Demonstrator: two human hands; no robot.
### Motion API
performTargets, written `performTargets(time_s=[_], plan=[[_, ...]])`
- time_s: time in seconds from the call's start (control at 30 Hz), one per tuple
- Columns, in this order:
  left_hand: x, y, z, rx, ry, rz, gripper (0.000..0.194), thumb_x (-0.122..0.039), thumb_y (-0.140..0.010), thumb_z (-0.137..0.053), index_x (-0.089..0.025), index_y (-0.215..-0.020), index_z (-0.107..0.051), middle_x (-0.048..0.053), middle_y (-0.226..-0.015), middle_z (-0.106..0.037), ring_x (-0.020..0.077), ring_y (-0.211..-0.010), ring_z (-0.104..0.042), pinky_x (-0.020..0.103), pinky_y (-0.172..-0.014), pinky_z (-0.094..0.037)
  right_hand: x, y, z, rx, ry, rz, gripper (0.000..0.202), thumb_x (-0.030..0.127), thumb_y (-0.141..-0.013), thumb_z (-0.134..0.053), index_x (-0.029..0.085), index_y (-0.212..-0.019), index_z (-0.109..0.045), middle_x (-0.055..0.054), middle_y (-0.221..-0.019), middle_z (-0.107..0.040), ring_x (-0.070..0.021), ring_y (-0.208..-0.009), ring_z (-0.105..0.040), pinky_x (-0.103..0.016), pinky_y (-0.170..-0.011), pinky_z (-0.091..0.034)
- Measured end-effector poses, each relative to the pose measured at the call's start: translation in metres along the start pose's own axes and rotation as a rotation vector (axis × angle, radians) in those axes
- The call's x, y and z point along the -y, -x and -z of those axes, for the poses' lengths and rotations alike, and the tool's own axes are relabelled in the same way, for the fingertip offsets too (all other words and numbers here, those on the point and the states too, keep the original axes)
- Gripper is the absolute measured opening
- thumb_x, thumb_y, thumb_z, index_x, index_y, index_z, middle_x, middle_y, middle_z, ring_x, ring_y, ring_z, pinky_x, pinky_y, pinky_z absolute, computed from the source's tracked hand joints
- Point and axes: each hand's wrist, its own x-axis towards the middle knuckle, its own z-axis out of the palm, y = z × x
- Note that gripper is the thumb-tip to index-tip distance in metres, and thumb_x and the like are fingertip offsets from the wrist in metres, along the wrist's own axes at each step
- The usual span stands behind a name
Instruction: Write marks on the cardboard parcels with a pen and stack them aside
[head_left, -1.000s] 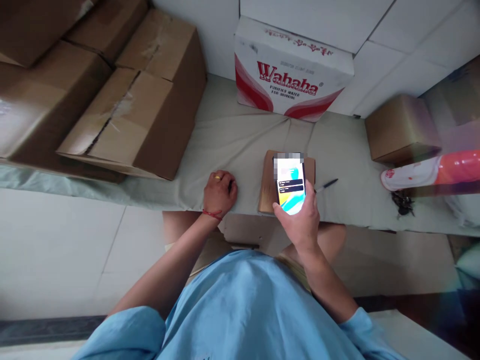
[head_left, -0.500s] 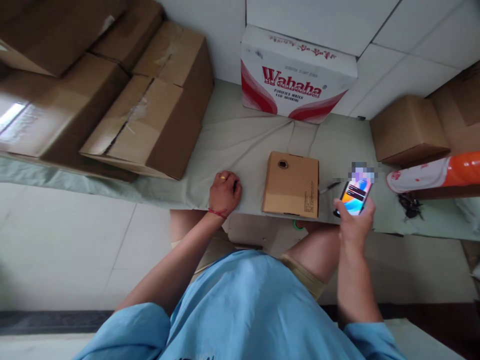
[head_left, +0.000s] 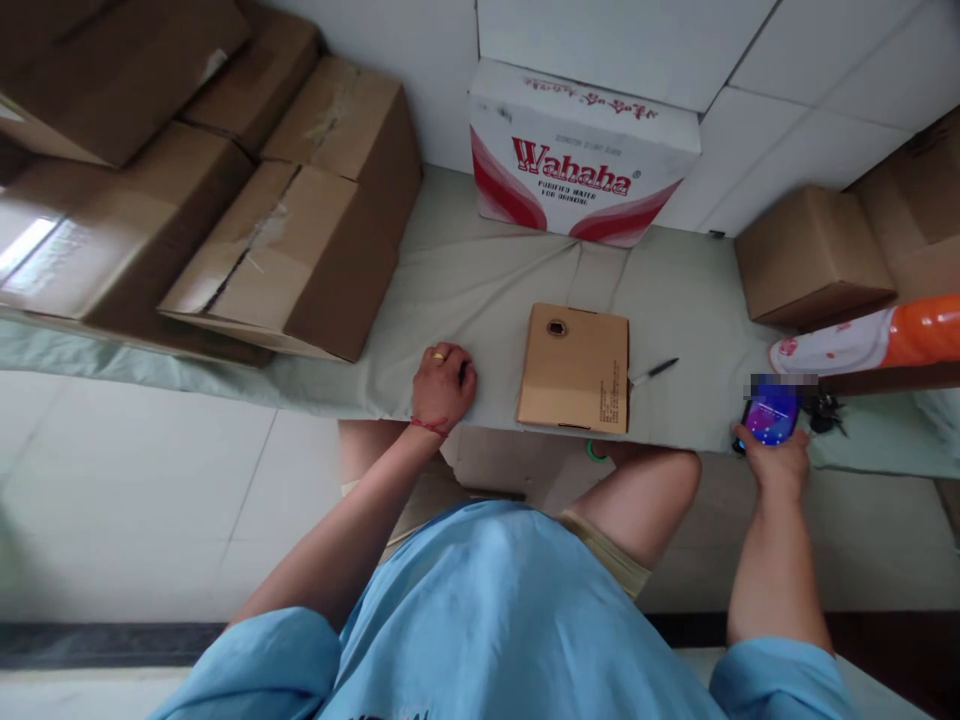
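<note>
Right hand: my grip holds the lit phone by the front edge.
Left hand: curled on the surface; I can't tell how closed.
Small box: between my 2 hands, pen beside it.

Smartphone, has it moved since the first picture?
Yes, to the right: the smartphone has gone from over the small cardboard box to beyond the pen.

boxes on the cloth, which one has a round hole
The small brown box beside the pen: only it shows a hole, near its far left corner.
</note>
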Motion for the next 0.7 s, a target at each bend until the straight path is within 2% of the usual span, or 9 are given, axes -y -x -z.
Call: performTargets(time_s=[0.07,0.17,0.23,0.3,0.33,0.4,0.5,0.6,0.7], plan=[[0.000,-0.001,0.002,-0.010,0.022,0.011,0.015,-0.023,-0.095,-0.054,-0.022,-0.091,-0.068,0.014,-0.107,-0.071,0.0329,-0.106,-0.063,0.048,-0.097,-0.053,0.009,0.004,0.002,0.032,0.055,-0.092,0.104,0.067,-0.064,-0.084,0.007,-0.144,-0.058,-0.041,-0.133,-0.065,-0.0561,-0.129,-0.064,-0.072,-0.107,-0.048],[-0.002,0.002,0.007,-0.048,0.067,0.044,0.014,-0.022,-0.095,-0.053,-0.022,-0.091,-0.067,0.013,-0.103,-0.071,0.0319,-0.106,-0.064,0.048,-0.099,-0.053,0.025,0.022,0.009,-0.042,0.047,-0.013,0.095,0.059,-0.070,-0.081,0.005,-0.146,-0.060,-0.039,-0.148,-0.057,-0.0541,-0.152,-0.046,-0.072,-0.124,-0.032],[-0.005,0.009,0.011,-0.070,0.104,0.072,0.014,-0.023,-0.096,-0.053,-0.022,-0.092,-0.067,0.012,-0.100,-0.070,0.0304,-0.104,-0.064,0.047,-0.099,-0.053,0.039,0.045,0.013,-0.166,-0.053,0.112,0.084,0.055,-0.076,-0.076,0.004,-0.142,-0.064,-0.037,-0.150,-0.057,-0.0498,-0.153,-0.046,-0.069,-0.127,-0.030],[-0.012,0.020,0.014,-0.052,0.155,0.093,0.017,-0.029,-0.100,-0.053,-0.022,-0.094,-0.068,0.010,-0.094,-0.070,0.0269,-0.095,-0.065,0.043,-0.092,-0.055,0.056,0.075,0.015,-0.180,-0.246,0.206,0.073,0.058,-0.084,-0.069,0.007,-0.136,-0.068,-0.032,-0.141,-0.065,-0.0432,-0.139,-0.059,-0.064,-0.122,-0.041],[-0.017,0.027,0.014,-0.029,0.185,0.098,0.021,-0.033,-0.102,-0.053,-0.022,-0.095,-0.069,0.008,-0.092,-0.070,0.0251,-0.090,-0.066,0.040,-0.088,-0.055,0.065,0.092,0.015,-0.085,-0.371,0.236,0.068,0.062,-0.089,-0.066,0.009,-0.133,-0.070,-0.027,-0.131,-0.070,-0.0384,-0.125,-0.067,-0.059,-0.114,-0.050],[-0.030,0.038,0.013,0.029,0.249,0.104,0.032,-0.041,-0.108,-0.049,-0.022,-0.099,-0.073,0.008,-0.095,-0.072,0.0233,-0.089,-0.068,0.038,-0.085,-0.057,0.087,0.127,0.011,0.246,-0.608,0.283,0.065,0.070,-0.094,-0.062,0.016,-0.128,-0.073,-0.019,-0.118,-0.076,-0.0295,-0.101,-0.073,-0.050,-0.097,-0.062],[-0.049,0.048,0.008,0.100,0.333,0.113,0.051,-0.050,-0.114,-0.037,-0.020,-0.110,-0.078,0.013,-0.113,-0.076,0.0255,-0.105,-0.072,0.040,-0.094,-0.060,0.120,0.170,0.000,0.576,-0.775,0.339,0.069,0.074,-0.094,-0.067,0.021,-0.136,-0.073,-0.015,-0.131,-0.074,-0.0230,-0.090,-0.074,-0.040,-0.078,-0.066],[-0.064,0.048,0.004,0.160,0.398,0.116,0.058,-0.053,-0.115,-0.032,-0.019,-0.122,-0.079,0.015,-0.124,-0.076,0.0271,-0.114,-0.073,0.043,-0.098,-0.061,0.146,0.192,-0.011,0.695,-0.807,0.339,0.076,0.074,-0.095,-0.066,0.022,-0.150,-0.067,-0.016,-0.135,-0.073,-0.0202,-0.081,-0.072,-0.035,-0.065,-0.064],[-0.070,0.046,0.006,0.193,0.440,0.121,0.051,-0.056,-0.112,-0.046,-0.022,-0.139,-0.073,0.015,-0.132,-0.075,0.0297,-0.126,-0.070,0.046,-0.107,-0.059,0.160,0.203,-0.017,0.723,-0.778,0.338,0.079,0.074,-0.096,-0.064,0.020,-0.154,-0.063,-0.014,-0.116,-0.078,-0.0195,-0.071,-0.069,-0.036,-0.064,-0.063]])
